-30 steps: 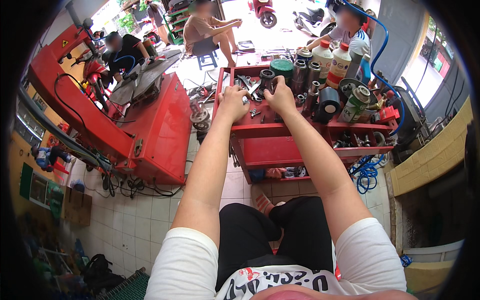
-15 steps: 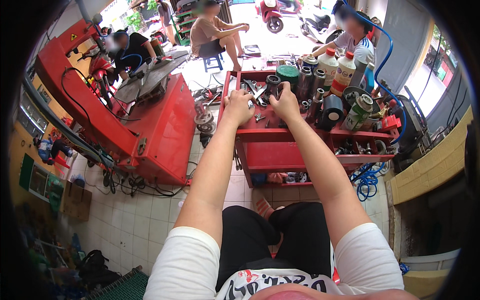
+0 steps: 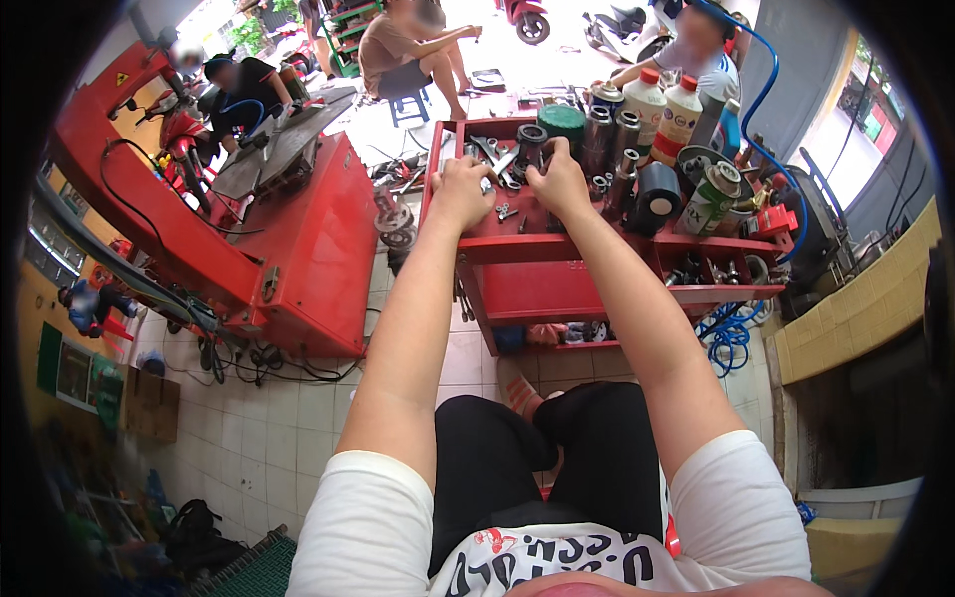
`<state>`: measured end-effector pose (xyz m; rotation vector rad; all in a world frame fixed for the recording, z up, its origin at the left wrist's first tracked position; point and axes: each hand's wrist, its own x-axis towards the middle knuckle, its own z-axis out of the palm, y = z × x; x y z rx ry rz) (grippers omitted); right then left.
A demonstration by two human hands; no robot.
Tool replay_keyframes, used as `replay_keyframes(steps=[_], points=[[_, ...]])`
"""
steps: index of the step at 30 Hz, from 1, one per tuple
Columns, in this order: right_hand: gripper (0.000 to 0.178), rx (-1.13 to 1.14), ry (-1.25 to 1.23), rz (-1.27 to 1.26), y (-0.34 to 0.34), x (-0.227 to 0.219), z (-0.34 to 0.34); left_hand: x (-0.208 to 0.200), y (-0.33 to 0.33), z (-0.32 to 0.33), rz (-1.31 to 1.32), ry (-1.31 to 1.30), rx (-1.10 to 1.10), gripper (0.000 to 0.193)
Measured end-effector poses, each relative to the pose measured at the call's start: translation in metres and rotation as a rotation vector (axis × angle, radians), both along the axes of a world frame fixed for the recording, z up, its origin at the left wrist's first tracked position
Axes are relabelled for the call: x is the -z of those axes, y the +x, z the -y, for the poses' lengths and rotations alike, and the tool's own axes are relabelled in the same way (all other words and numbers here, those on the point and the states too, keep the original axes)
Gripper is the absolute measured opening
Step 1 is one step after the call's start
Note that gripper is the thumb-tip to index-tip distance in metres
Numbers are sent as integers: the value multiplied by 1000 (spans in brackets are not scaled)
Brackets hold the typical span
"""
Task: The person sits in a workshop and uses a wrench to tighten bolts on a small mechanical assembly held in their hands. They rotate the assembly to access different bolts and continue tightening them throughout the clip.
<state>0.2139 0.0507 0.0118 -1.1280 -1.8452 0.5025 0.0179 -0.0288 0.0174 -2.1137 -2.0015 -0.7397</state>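
Both my arms reach out to the top tray of a red tool cart point(image 3: 517, 249). My left hand point(image 3: 463, 194) is at the tray's left side with its fingers curled. A small shiny metal piece point(image 3: 486, 186) shows by those fingers; what they hold is partly hidden. My right hand point(image 3: 561, 185) is in the middle of the tray, thumb and fingers bent together, and what is between them is hidden. Just beyond it stands a dark ring-topped metal cylinder point(image 3: 531, 139). Several wrenches point(image 3: 505, 161) lie between my hands, with small metal parts point(image 3: 507, 214) nearer me.
Right of my right hand crowd a green round tin point(image 3: 562, 120), white bottles point(image 3: 680, 114), a black cylinder point(image 3: 658, 196) and a spray can point(image 3: 712, 197). A blue hose point(image 3: 774, 104) hangs at the right. A red machine point(image 3: 308, 249) stands left; several people are beyond.
The whole view has shifted slightly, so the cart sits higher and more to the left. My hands stay at nearly the same spots on the tray, with fingers still bent.
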Motion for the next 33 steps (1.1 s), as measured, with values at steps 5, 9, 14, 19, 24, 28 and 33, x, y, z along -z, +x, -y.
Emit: replay_keyframes(steps=[5, 9, 14, 19, 24, 28, 33], points=[[66, 34, 78, -20, -1, 5, -3, 0, 1, -2, -19, -21, -13, 26], [85, 11, 119, -18, 1, 3, 0, 1, 0, -2, -35, -26, -10, 28], [91, -61, -85, 202, 4, -5, 3, -1, 0, -3, -8, -74, -13, 28], [86, -15, -104, 224, 1, -8, 4, -3, -1, -2, 37, -91, -2, 27], [91, 3, -40, 193, 3, 0, 1, -5, 1, -3, 29, -95, -11, 27], [91, -6, -76, 162, 5, 3, -1, -5, 1, -2, 22, -95, -13, 27], [89, -6, -133, 179, 5, -2, 1, -2, 0, -1, 22, -63, -7, 28]])
